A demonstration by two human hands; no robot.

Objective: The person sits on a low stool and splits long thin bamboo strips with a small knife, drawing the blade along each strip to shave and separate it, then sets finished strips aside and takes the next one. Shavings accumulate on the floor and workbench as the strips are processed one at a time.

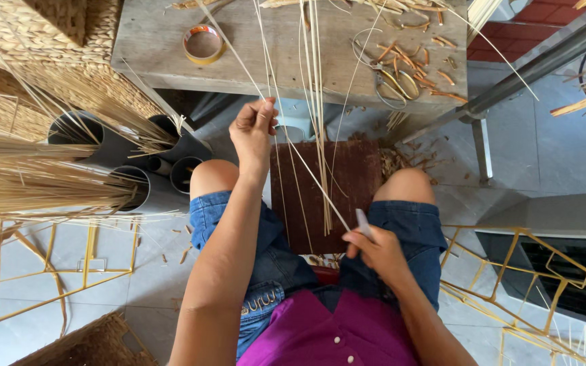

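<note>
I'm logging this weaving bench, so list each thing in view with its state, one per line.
left hand: raised, pinching a thin strip
right hand: closed on a small blade at the strip's lower end
thin strip: pulled taut between both hands
brown board: lying across the lap
scissors: lying on the wooden table, untouched
tape roll: lying flat on the table
grey tubes: stuffed with straw bundles

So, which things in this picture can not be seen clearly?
Head view:
- Tool in the right hand: only a pale tip shows; the fingers hide the rest.
- Thin strip from the left hand: its far end leaves the top edge.
- Scissors on the bench: partly under cut scraps.
</note>
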